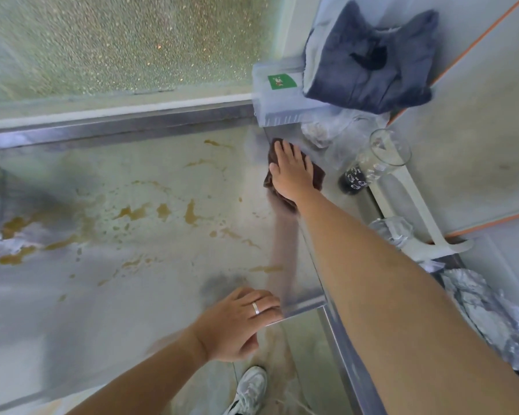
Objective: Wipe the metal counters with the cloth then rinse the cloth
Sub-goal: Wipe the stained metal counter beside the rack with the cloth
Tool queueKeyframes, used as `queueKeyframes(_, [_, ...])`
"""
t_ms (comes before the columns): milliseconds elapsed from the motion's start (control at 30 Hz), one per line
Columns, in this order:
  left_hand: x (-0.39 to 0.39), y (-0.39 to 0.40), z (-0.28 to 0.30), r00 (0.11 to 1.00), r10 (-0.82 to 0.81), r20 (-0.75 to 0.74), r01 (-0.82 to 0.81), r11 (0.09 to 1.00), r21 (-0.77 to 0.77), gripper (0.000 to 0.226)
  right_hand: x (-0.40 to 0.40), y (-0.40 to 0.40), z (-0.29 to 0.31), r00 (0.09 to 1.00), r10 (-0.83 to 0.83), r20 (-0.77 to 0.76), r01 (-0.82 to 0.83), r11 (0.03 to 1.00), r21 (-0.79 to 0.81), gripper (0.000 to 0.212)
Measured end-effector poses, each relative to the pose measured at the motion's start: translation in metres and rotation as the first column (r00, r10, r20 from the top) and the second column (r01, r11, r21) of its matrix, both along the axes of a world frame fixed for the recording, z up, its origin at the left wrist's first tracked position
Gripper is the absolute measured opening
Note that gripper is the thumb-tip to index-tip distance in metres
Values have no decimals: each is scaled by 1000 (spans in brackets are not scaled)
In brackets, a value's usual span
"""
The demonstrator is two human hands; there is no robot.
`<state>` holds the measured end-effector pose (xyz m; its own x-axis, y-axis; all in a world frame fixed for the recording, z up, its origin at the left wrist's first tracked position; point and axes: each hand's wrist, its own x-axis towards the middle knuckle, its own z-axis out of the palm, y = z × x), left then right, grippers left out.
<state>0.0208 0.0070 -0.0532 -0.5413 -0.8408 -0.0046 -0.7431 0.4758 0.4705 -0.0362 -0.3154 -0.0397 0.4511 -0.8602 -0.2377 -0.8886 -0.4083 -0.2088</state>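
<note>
While my right hand (292, 172) lies flat, fingers spread, it presses the brown cloth (285, 178) onto the metal worktop (162, 265) near the far right corner; that grip is open, palm down on the cloth and not closed around it. My left hand (240, 322) rests with its fingers over the near edge of the worktop, a ring (256, 308) on one finger, its grip loose and holding nothing. Yellow-brown stains (132, 212) are scattered across the middle and left of the worktop. Just right of the cloth stands a tilted clear glass (372, 163) with dark print at its base. Beyond it a blue-grey towel (372, 58) lies on a clear plastic box (277, 97). Below the worktop edge I see a white shoe (249, 390) on the floor.
</note>
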Motion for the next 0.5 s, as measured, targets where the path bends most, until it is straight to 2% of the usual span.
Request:
queueKeyframes(67, [1, -2, 1, 1000, 1, 16, -1, 1000, 3, 63, 4, -2, -2, 999, 11, -34, -11, 1000, -5, 63])
queueKeyframes(133, [2, -2, 5, 999, -4, 51, 3, 1000, 27, 65, -15, 28, -1, 1000, 8, -17, -8, 1000, -13, 63])
queueKeyframes(233, [0, -2, 16, 991, -37, 129, 29, 998, 63, 65, -70, 112, -1, 999, -43, 10, 44, 998, -47, 62])
queueKeyframes(367, [-15, -9, 31, 979, -61, 193, 59, 998, 15, 62, -134, 207, 5, 993, -118, 30, 120, 990, -68, 63])
queueKeyframes(500, [-25, -16, 28, 984, -57, 169, 63, 998, -32, 57, -141, 212, 4, 988, -156, 19, 157, 985, -75, 62])
